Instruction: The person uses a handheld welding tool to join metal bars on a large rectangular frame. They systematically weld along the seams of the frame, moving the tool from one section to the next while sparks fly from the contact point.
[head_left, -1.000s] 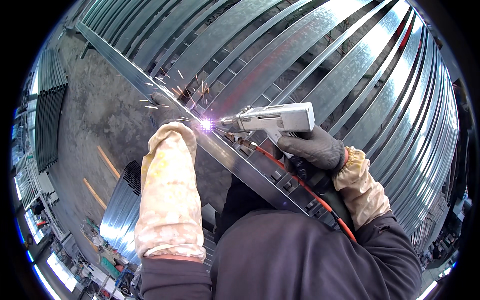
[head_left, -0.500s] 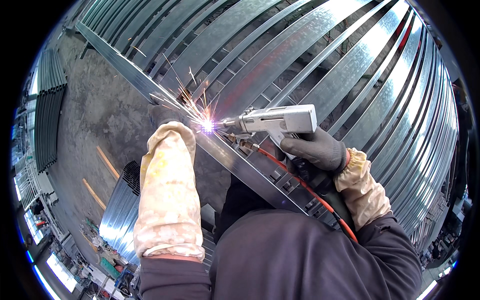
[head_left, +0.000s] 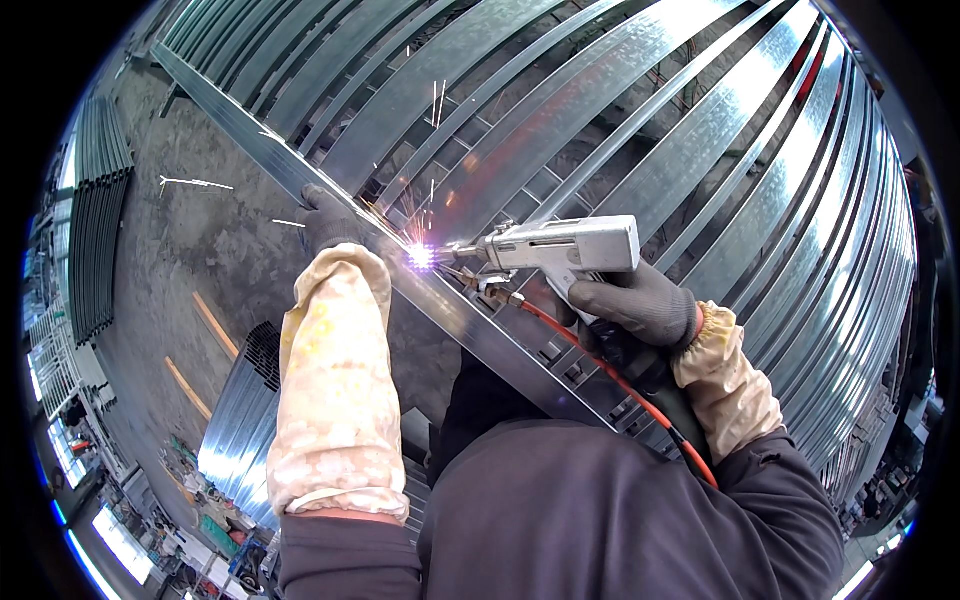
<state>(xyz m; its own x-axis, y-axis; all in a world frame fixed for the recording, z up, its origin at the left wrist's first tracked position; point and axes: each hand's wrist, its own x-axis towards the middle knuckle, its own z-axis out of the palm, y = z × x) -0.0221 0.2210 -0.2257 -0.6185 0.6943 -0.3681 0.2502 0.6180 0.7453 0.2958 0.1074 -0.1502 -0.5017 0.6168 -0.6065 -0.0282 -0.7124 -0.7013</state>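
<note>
My right hand (head_left: 640,305), in a grey glove, is wrapped round the grip of a silver handheld welding gun (head_left: 585,243). The gun's nozzle points left at a bright violet-white weld spot on a long galvanized steel rail (head_left: 455,315), throwing sparks. An orange hose (head_left: 570,338) runs from near the nozzle back beneath my right arm. Just left of the glare, my left hand (head_left: 330,220), also gloved, grips the same rail, its fingers bent over it and partly hidden. Steel slats (head_left: 520,150) run from the rail toward the upper right.
On the concrete floor to the left lie wooden strips (head_left: 215,325) and a bundle of shiny metal profiles (head_left: 240,430). A stack of dark long profiles (head_left: 98,225) stands farther left. More slats curve across the right side.
The welding gun and my right hand have shifted slightly to the right, the weld spot with them. The spark spray is thinner and spread differently. My left hand stays in nearly the same place.
</note>
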